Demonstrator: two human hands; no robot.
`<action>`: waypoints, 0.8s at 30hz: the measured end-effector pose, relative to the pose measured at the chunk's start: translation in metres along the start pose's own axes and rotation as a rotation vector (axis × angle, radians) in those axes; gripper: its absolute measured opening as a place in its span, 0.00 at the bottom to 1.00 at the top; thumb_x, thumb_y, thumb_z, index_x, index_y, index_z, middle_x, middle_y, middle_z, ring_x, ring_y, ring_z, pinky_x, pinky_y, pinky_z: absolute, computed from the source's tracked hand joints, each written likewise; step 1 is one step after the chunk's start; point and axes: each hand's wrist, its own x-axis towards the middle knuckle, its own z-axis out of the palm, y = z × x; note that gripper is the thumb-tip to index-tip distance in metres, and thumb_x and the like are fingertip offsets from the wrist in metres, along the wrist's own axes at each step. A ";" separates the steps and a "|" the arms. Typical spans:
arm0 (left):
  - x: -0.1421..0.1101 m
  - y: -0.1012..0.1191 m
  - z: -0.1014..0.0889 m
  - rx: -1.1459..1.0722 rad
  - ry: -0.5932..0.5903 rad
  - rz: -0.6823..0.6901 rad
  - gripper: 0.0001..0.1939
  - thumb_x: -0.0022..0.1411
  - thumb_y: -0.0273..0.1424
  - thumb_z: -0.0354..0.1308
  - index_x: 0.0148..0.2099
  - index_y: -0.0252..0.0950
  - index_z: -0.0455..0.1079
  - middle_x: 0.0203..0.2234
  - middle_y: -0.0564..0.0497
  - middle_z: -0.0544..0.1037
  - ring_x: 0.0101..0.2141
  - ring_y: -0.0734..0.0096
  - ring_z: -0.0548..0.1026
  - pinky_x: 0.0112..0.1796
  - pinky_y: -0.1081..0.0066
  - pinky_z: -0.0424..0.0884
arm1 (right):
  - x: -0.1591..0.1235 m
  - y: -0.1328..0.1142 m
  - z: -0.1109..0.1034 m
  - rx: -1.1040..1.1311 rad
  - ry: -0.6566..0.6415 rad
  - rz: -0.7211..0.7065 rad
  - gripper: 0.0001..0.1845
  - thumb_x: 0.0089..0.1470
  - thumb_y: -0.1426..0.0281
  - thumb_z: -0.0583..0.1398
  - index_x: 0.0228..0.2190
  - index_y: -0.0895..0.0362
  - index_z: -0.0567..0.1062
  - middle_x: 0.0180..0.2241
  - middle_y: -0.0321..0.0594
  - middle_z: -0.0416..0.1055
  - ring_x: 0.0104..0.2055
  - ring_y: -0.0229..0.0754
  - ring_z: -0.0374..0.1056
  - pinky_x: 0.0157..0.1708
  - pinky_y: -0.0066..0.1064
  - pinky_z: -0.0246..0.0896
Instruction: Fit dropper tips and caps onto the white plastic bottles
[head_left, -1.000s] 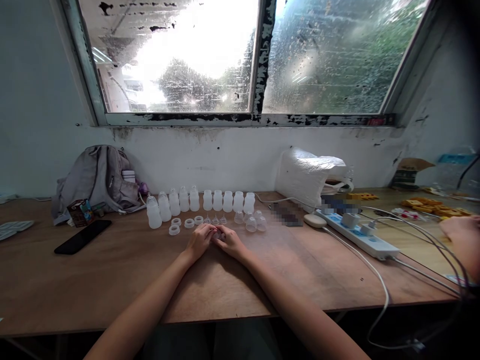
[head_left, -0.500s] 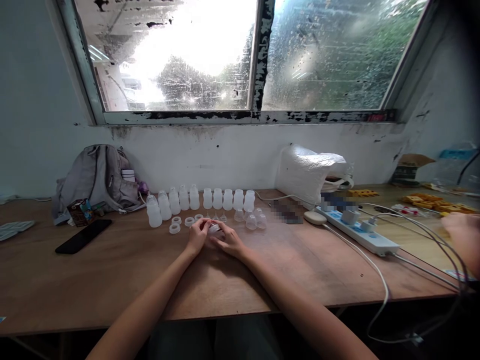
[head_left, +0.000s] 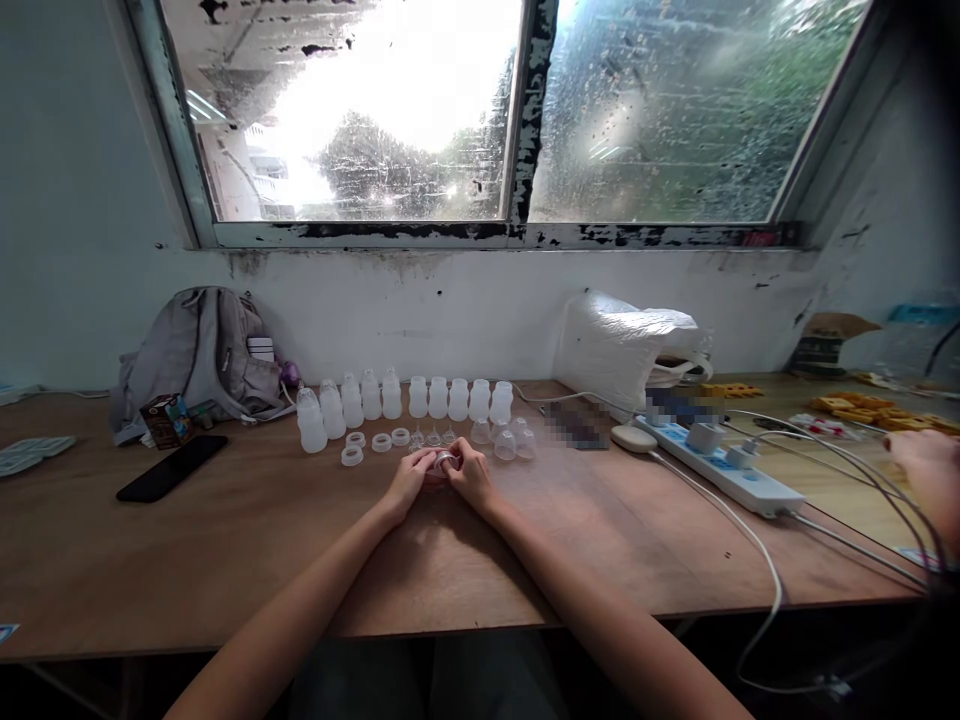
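Note:
My left hand (head_left: 409, 483) and my right hand (head_left: 471, 475) meet at the middle of the wooden table (head_left: 247, 560), fingers curled round a small translucent ring piece (head_left: 445, 461) held between them. Just beyond stands a row of small white plastic bottles (head_left: 405, 398). In front of the row lie loose white screw rings (head_left: 373, 445), tiny clear nipples (head_left: 433, 437) and clear domed caps (head_left: 504, 443).
A grey backpack (head_left: 199, 355), a small carton (head_left: 166, 420) and a black phone (head_left: 172, 467) lie at the left. A white plastic bag (head_left: 619, 345), a power strip (head_left: 724, 468) with cables, and another person's hand (head_left: 926, 462) are at the right.
Both hands have shifted slightly away from me and lifted the ring piece, turning it so that its open ring now shows between the fingertips.

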 end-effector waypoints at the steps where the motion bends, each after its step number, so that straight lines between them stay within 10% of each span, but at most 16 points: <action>1: -0.001 0.001 0.001 -0.004 -0.007 -0.013 0.14 0.57 0.32 0.47 0.44 0.36 0.66 0.32 0.50 0.75 0.23 0.76 0.72 0.28 0.72 0.71 | 0.000 0.000 -0.001 -0.012 0.004 0.005 0.05 0.43 0.69 0.53 0.26 0.56 0.64 0.22 0.35 0.64 0.24 0.35 0.59 0.25 0.24 0.52; 24: -0.007 -0.009 0.010 0.188 0.029 0.068 0.24 0.51 0.22 0.44 0.51 0.38 0.61 0.33 0.50 0.75 0.28 0.72 0.73 0.24 0.76 0.69 | 0.003 0.004 0.001 0.087 -0.019 0.105 0.10 0.37 0.71 0.51 0.28 0.55 0.58 0.16 0.28 0.56 0.18 0.33 0.53 0.18 0.22 0.44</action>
